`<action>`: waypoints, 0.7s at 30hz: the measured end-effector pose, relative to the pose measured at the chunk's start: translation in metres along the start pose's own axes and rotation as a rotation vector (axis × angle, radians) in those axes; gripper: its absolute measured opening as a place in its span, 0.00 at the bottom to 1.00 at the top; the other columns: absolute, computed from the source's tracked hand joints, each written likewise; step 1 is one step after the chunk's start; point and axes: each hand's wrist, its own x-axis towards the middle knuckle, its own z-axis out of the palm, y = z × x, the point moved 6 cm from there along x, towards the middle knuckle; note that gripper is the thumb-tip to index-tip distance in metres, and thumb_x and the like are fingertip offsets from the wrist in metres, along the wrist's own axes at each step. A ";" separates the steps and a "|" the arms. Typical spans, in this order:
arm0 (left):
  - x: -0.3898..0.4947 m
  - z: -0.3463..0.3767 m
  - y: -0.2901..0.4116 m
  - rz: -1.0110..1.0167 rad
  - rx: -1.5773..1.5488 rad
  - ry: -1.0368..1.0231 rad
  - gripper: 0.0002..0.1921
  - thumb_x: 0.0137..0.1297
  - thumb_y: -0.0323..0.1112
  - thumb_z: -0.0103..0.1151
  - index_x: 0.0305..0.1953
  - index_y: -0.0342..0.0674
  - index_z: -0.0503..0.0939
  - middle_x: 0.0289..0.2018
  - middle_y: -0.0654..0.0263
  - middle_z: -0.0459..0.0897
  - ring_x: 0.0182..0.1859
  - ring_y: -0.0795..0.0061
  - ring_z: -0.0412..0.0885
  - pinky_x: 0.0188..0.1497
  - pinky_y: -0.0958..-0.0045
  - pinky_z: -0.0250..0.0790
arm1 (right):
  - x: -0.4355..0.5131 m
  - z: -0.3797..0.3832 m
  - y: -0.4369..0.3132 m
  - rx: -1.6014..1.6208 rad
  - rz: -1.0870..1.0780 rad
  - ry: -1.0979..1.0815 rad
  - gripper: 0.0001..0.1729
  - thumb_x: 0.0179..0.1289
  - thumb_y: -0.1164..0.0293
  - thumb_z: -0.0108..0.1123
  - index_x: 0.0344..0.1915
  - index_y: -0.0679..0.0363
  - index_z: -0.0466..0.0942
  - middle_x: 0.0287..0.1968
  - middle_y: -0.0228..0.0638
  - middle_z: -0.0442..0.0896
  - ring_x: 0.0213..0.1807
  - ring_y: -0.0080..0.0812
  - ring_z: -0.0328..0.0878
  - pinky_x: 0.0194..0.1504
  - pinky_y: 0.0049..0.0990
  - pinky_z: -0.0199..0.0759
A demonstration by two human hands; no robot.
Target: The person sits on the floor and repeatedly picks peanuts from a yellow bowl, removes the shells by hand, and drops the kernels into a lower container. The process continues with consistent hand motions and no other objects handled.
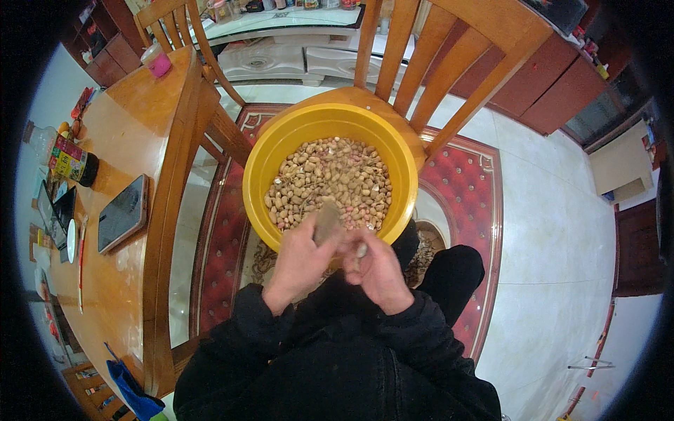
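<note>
A yellow plastic basin [253,194] rests on the seat of a wooden chair, holding many peanuts [337,173], most in their shells with some pink kernels among them. Over the near rim is my left hand [300,258], its thumb and fingers around a blurred brownish-grey object [327,223] that I cannot name for certain. Close to its right, my right hand [376,268] has its fingers curled around a small pale piece [362,250], perhaps a peanut or shell. The fingertips of the two hands meet or nearly meet; blur hides the exact contact.
At the left stands a wooden table [126,273] with a smartphone [124,213], a labelled bottle [71,160] and a pink-based container [156,60]. The chair's slatted back [447,68] rises beyond the basin. Below, right of the basin, a round container [429,242] holds shells, near my knee.
</note>
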 end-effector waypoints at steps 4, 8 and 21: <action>0.011 -0.021 -0.021 -0.045 -0.123 0.173 0.13 0.65 0.36 0.61 0.44 0.31 0.79 0.30 0.57 0.85 0.32 0.69 0.82 0.37 0.67 0.73 | -0.019 -0.047 -0.047 -0.174 -0.283 0.137 0.14 0.74 0.62 0.46 0.35 0.59 0.73 0.33 0.31 0.77 0.23 0.19 0.66 0.21 0.20 0.56; 0.012 -0.032 -0.044 -0.100 -0.217 0.222 0.10 0.66 0.33 0.61 0.42 0.33 0.79 0.28 0.66 0.81 0.29 0.81 0.77 0.34 0.74 0.71 | -0.041 -0.082 -0.103 -0.971 -0.748 0.559 0.09 0.70 0.72 0.53 0.39 0.65 0.78 0.38 0.35 0.81 0.37 0.31 0.78 0.42 0.25 0.71; 0.004 -0.027 -0.077 -0.262 -0.495 0.281 0.09 0.67 0.34 0.60 0.41 0.35 0.77 0.25 0.70 0.77 0.25 0.84 0.73 0.29 0.79 0.66 | 0.021 0.033 -0.035 -1.626 -0.859 0.006 0.08 0.63 0.75 0.57 0.42 0.64 0.79 0.38 0.48 0.81 0.43 0.48 0.79 0.45 0.35 0.73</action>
